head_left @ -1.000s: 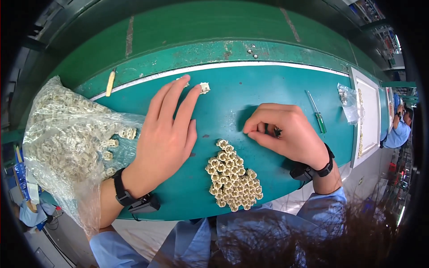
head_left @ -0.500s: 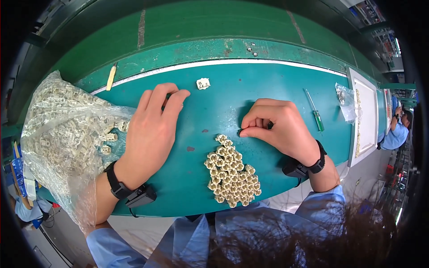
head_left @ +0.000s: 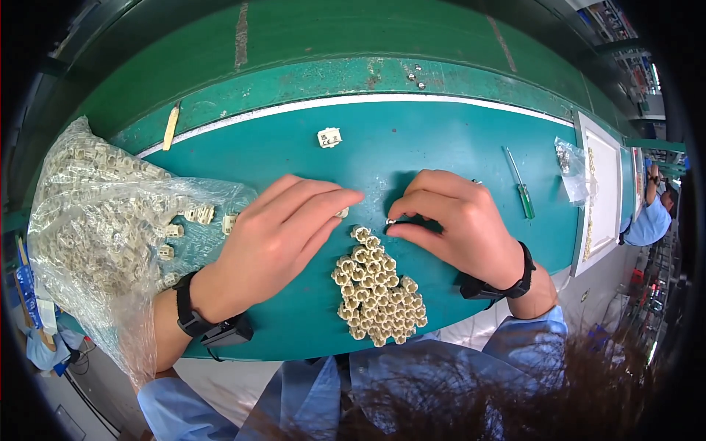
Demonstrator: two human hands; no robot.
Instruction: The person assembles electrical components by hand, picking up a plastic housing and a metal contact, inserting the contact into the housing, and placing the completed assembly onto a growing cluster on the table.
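Note:
My left hand [head_left: 287,228] reaches in over the green mat, fingers bent together around a small cream plastic part [head_left: 343,213]; only a bit of that part shows under the fingertips. Facing it, my right hand [head_left: 460,224] pinches a small shiny metal piece [head_left: 390,221] between thumb and forefinger, its exact kind too small to make out. Just below the two hands lies a cluster of cream plastic parts [head_left: 379,294], standing close together with their hollow ends up. A single cream block [head_left: 329,137] with dark markings sits alone farther back.
A clear plastic bag [head_left: 103,220] full of cream parts lies open at the left. At the right are a green-handled screwdriver [head_left: 523,192], a small bag of metal pieces [head_left: 570,169] and a white tray [head_left: 603,198]. A wooden stick [head_left: 171,126] rests near the back-left edge.
My left hand has moved right and nearer to me, toward my right hand, and a cream part now shows at its fingertips. The metal piece in my right hand has come into sight.

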